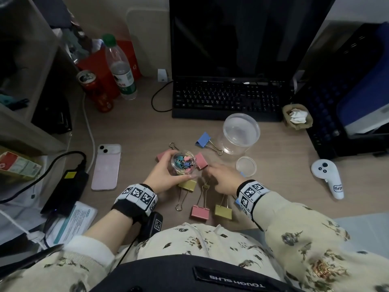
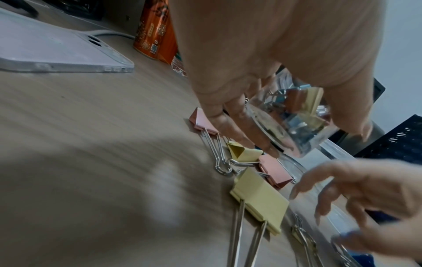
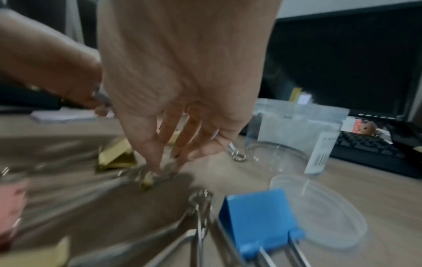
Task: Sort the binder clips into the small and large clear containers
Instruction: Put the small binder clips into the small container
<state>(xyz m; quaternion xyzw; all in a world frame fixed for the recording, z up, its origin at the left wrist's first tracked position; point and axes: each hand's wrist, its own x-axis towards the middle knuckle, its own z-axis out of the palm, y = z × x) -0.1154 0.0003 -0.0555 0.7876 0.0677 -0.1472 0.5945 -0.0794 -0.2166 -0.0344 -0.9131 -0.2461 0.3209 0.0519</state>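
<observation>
My left hand (image 1: 176,169) grips the small clear container (image 1: 184,162), lifted off the desk and holding several small coloured clips (image 2: 297,112). My right hand (image 1: 208,171) reaches down beside it, fingers straight, fingertips (image 3: 157,169) touching a small yellow clip (image 3: 147,178) on the desk; the view is blurred. The large clear container (image 1: 241,133) stands empty behind, with a clear lid (image 1: 245,166) in front of it. Large clips lie around: blue (image 1: 203,140), pink (image 1: 201,160), yellow (image 1: 187,184), pink (image 1: 200,211), yellow (image 1: 223,211), another blue (image 3: 258,220).
A black keyboard (image 1: 227,100) and monitor sit behind the containers. A pink phone (image 1: 107,167), a red can (image 1: 94,89) and a bottle (image 1: 120,66) stand to the left. A white controller (image 1: 327,175) lies at the right, a black charger (image 1: 65,186) at the left.
</observation>
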